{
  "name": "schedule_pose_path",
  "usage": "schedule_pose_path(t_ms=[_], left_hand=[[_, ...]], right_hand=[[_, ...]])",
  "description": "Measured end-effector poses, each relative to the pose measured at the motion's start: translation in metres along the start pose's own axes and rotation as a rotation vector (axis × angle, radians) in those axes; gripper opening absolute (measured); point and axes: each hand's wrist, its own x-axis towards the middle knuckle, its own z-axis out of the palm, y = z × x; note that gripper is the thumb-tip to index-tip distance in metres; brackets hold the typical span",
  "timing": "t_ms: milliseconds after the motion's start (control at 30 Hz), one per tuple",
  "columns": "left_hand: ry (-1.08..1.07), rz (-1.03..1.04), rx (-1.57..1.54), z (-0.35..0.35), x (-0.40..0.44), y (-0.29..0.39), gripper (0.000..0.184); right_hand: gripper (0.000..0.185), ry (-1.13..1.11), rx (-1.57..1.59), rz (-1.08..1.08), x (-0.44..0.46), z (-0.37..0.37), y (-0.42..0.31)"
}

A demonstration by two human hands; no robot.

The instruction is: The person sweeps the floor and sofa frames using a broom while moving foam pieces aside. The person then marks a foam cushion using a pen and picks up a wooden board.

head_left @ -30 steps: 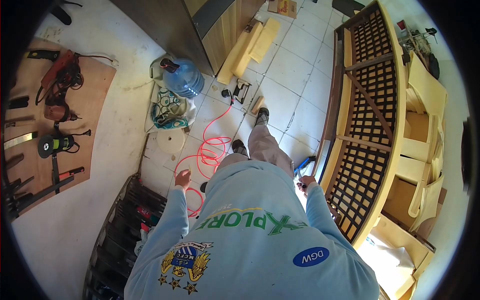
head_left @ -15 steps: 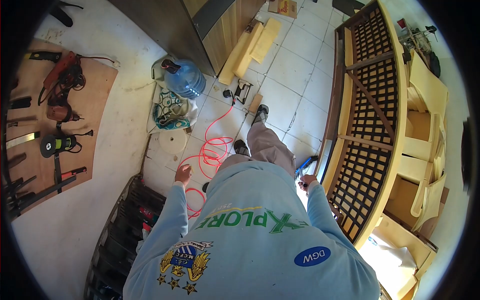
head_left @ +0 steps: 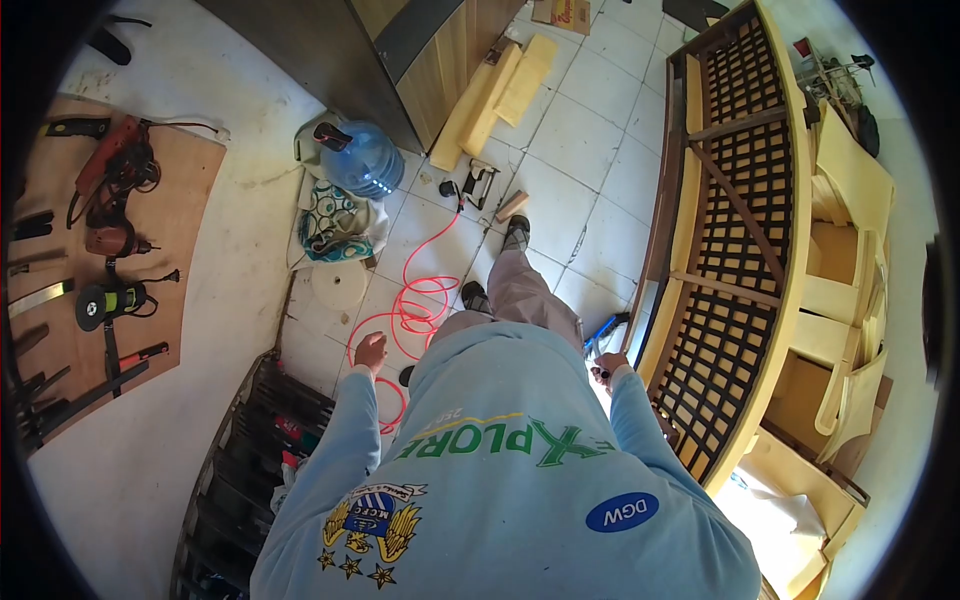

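White tiles (head_left: 560, 145) underfoot; blue item (head_left: 606, 326) beside the lattice frame (head_left: 725, 286), just past the right hand (head_left: 610, 366), which looks curled around something dark (head_left: 600, 375), joined or not unclear; left hand (head_left: 370, 352) loosely curled, any hold cannot be told; hose (head_left: 418, 313) loops near the shoes (head_left: 475, 297), so careful footing and a steady grip would help

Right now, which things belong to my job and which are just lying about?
Likely in the job:
dark object in right hand
lattice panel nearby
possibly blue object, red hose

Apparently lying about:
blue bottle
patterned cloth
cardboard box
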Motion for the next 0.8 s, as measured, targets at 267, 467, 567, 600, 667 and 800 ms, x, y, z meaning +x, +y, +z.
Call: schedule_pose_path(t_ms=[267,467,567,600,667,800], left_hand=[[0.086,-0.097,-0.057,0.011,-0.023,0.055,0.042],[0.093,-0.162,-0.045,0.014,-0.039,0.038,0.039],[0.063,-0.137,-0.024,0.027,-0.022,0.004,0.039],[0.053,-0.127,-0.022,0.033,-0.014,-0.005,0.039],[0.003,-0.049,0.151,0.042,0.006,-0.008,0.041],[-0.098,-0.005,0.379,0.085,0.012,0.073,0.043]], right_hand=[[0.003,0.051,-0.012,-0.055,-0.010,0.009,-0.019],[0.007,0.022,0.157,-0.147,-0.016,0.001,-0.006],[0.015,-0.022,-0.417,-0.605,-0.014,0.009,-0.022],[0.016,0.001,-0.468,-0.692,-0.023,0.018,-0.031],[0.014,0.078,-0.220,-0.652,-0.092,0.061,-0.059],[0.040,0.022,-0.080,-0.728,-0.126,0.082,-0.102]])
